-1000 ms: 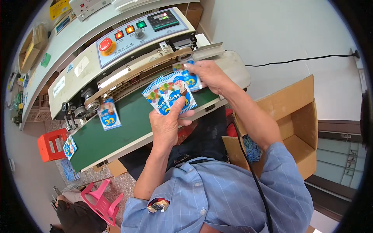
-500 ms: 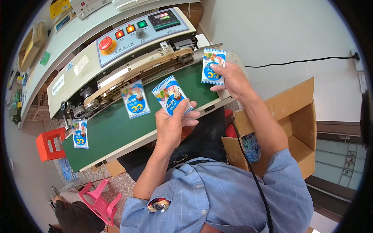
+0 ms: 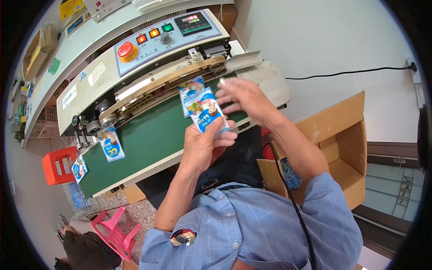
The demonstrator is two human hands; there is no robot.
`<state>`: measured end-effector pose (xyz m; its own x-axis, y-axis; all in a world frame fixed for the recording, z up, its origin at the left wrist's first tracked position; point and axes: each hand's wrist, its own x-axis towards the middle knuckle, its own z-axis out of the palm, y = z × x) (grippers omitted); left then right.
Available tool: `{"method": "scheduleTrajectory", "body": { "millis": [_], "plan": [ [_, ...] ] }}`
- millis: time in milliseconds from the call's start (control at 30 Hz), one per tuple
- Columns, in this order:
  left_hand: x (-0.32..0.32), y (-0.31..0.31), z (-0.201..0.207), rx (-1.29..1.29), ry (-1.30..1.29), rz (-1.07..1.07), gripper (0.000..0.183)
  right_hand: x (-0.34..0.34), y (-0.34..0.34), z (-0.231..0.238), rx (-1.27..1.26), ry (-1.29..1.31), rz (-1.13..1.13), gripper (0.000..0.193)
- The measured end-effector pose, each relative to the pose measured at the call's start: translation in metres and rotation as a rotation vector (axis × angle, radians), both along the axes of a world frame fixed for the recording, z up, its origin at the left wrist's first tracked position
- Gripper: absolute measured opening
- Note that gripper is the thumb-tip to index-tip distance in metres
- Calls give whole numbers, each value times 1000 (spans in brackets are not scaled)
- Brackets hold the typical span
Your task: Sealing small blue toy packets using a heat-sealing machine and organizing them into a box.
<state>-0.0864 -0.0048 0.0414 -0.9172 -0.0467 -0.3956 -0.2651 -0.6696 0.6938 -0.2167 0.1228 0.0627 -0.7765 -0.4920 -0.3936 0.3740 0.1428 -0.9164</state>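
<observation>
Four blue-and-white printed sachets are in view, placed here by a clock face centred on the middle of the view. Just off centre toward 12 o'clock is the held sachet (image 3: 208, 110), pinched near its lower end by the left hand (image 3: 201, 146), thumb on top and fingers beneath. Toward 1 o'clock the right hand (image 3: 245, 96) is spread open and slightly blurred, with nothing visible in its grasp.

Partly behind the held one, toward 11 o'clock, the second sachet (image 3: 191, 86) seems to lie on the green conveyor belt (image 3: 148, 141), its top edge near the band of the continuous band sealer (image 3: 108, 85); whether it touches the held sachet, I cannot tell. At 9 o'clock the third sachet (image 3: 112, 146) lies just below the end rollers (image 3: 93, 128), and between 8 and 9 o'clock the fourth sachet (image 3: 79, 170) sits askew at the belt's far end.

Judging by this spread, two look to be through the band, one is beside it, and one remains in the left hand. Whether any seam is closed is too small to tell. Toward 4 o'clock, by the open cardboard box (image 3: 335, 117), blue material (image 3: 291, 175) shows, but how many sachets are left there, if any, cannot be made out
</observation>
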Motion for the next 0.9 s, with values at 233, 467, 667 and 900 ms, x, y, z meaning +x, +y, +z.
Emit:
{"method": "scheduleTrajectory", "body": {
  "millis": [233,467,667,900],
  "plan": [
    [-7,14,-7,61,32,-245,33,10,21,0,-116,-16,89,31],
    [11,19,-20,61,-12,-320,33,-48,25,-8,100,-51,5,33],
    [17,18,-20,43,-18,-352,41,-41,-13,-22,52,-179,135,33],
    [27,28,-32,74,-36,-399,33,8,50,38,39,158,41,34]
  ]
}}
